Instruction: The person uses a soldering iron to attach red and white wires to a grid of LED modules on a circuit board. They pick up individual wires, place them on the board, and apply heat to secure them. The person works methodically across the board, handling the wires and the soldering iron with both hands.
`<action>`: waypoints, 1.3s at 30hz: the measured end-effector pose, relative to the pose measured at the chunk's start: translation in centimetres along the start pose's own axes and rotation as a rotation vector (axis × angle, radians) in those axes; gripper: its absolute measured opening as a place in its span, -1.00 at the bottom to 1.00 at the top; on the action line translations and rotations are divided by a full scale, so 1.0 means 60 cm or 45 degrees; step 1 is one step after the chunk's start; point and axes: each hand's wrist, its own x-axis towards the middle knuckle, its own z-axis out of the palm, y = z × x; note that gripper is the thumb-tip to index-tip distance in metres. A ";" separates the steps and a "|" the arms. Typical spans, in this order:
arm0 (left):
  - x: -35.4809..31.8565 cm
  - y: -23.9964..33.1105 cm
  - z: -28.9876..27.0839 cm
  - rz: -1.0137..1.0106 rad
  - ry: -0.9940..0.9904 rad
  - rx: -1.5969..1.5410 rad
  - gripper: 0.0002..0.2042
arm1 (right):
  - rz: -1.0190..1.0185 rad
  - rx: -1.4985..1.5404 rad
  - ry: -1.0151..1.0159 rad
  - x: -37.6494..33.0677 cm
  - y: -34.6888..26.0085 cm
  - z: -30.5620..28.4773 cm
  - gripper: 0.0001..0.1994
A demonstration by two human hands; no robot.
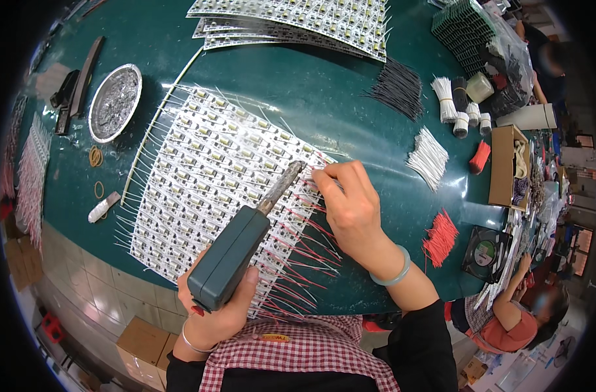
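Observation:
A large panel of white circuit boards (200, 176) lies on the table before me, with rows of small components and thin wires sticking out along its sides. My left hand (223, 320) is wrapped round the dark green handle of a soldering gun (229, 258). The gun's metal tip (297, 167) touches or hovers just over the panel near its upper right edge. Right beside that tip, my right hand (353, 206) pinches what looks like a thin wire, mostly hidden by the fingers. Red and white wires (311, 251) hang off the panel's right edge below it.
More board panels (298, 23) are stacked at the back. Left stand a round bowl of grey scraps (115, 103) and rubber bands (96, 156). Rightward lie black wires (397, 88), white wires (428, 157), red wires (440, 238) and a fan (486, 253). A co-worker (517, 313) sits at right.

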 end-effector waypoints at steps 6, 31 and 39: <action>-0.015 -0.010 -0.004 -0.054 0.048 -0.100 -0.78 | -0.033 -0.012 0.088 -0.004 -0.016 -0.007 -0.66; -0.017 -0.006 -0.003 -0.116 -0.037 -0.135 -0.82 | 0.000 -0.005 -0.054 -0.016 -0.031 -0.001 -0.66; -0.013 0.000 -0.005 -0.135 -0.048 -0.124 -0.82 | 0.000 -0.030 -0.048 -0.014 -0.033 -0.001 -0.67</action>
